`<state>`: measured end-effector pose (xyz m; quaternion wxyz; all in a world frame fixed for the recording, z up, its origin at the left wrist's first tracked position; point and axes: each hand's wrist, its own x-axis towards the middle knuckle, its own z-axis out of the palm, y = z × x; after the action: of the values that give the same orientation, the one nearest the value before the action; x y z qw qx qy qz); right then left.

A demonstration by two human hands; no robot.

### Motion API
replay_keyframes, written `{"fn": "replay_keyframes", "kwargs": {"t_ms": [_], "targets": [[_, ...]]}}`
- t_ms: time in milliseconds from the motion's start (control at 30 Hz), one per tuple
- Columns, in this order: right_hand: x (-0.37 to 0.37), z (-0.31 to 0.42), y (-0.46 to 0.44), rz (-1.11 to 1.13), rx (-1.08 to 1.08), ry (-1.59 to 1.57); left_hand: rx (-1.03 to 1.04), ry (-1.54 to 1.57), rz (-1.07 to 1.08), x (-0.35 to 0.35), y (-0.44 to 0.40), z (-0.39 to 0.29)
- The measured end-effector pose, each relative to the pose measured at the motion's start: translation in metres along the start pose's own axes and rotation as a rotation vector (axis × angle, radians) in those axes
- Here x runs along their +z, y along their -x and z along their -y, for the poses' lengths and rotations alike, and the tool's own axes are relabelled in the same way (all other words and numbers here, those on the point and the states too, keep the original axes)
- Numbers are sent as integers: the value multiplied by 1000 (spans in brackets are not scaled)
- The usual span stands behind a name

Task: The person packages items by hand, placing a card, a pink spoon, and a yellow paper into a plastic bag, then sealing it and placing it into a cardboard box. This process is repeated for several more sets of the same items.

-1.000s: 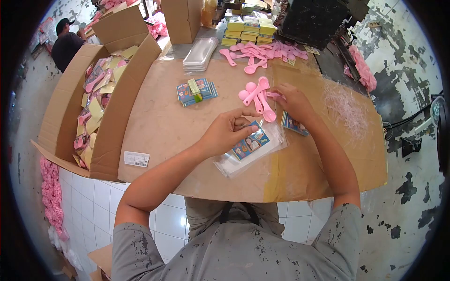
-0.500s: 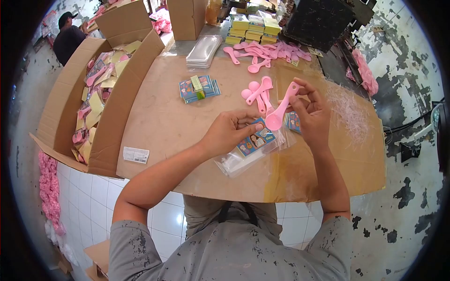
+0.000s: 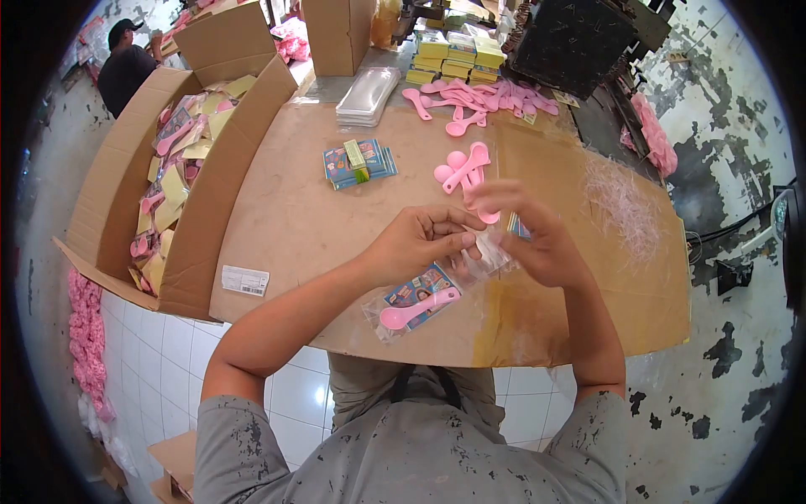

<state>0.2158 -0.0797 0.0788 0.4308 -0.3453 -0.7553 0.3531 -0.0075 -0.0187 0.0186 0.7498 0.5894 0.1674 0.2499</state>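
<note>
A clear plastic bag [image 3: 382, 332] lies near the front edge of the table, with a blue printed card [image 3: 435, 280] and a pink spoon [image 3: 408, 312] in it. My left hand [image 3: 428, 244] pinches the upper end of the plastic, fingers closed. Beside it my right hand [image 3: 529, 235] is blurred, its fingers apart, at the right part of the clear plastic. Just beyond the hands lie several pink spoons [image 3: 466, 168], one partly behind my right fingers. More blue cards [image 3: 518, 227] show behind my right hand.
At the left stands a cardboard box [image 3: 222, 185] full of packed spoons. Banded blue cards [image 3: 359, 165], clear trays or bags [image 3: 368, 94], loose pink spoons [image 3: 504, 97] and yellow card stacks [image 3: 457, 55] sit further back. Shredded plastic [image 3: 625, 202] lies right. A person [image 3: 126, 71] is at far left.
The spoon from my right hand now lies over the card inside the bag, nearer the table's front edge. My right hand has let it go and moved left to the plastic.
</note>
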Motion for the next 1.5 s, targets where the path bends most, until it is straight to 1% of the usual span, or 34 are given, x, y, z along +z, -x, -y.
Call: {"fn": "replay_keyframes", "kwargs": {"t_ms": [33,133,200,233,333,400,500,633,700,733,800,900,933,1033,1133,1233,1333,1433,1500], "targets": [[-2,3,0,126,-34,204,6,1,-23,1,0,0],[6,6,-1,147,-147,290,30,46,-69,2,-2,1],[11,12,-3,174,-185,462,48,136,-79,0,-3,2],[13,14,-4,184,-203,547,66,132,-64,-1,-3,1],[15,10,-4,176,-255,652,112,147,-26,-1,-3,-1],[15,12,-5,175,-248,626,142,191,-23,-1,-3,-1],[11,22,-10,163,-281,560,181,158,29,-5,-1,-5],[-2,56,-22,151,-362,498,254,87,-58,4,3,-17],[-5,89,-26,49,-391,709,313,76,-134,6,3,-15],[-6,99,-26,1,-404,813,340,35,-122,7,4,-15],[-9,102,-23,-3,-338,952,393,-55,-93,7,6,-15],[-12,102,-25,-21,-271,1077,537,-453,-60,10,15,-17],[-13,101,-27,-27,-254,1103,549,-523,-42,13,17,-20],[-7,90,-26,-57,-202,926,557,-442,-87,23,15,-18],[-4,84,-23,-26,-210,848,487,-287,-141,21,13,-14],[0,85,-23,51,-177,832,395,-220,-76,15,15,-17],[3,81,-23,43,-182,786,353,-146,-78,19,15,-16],[4,73,-24,-87,-147,737,368,-68,-75,22,15,-15],[5,71,-25,-160,-105,694,365,-125,-104,26,16,-16]]}}
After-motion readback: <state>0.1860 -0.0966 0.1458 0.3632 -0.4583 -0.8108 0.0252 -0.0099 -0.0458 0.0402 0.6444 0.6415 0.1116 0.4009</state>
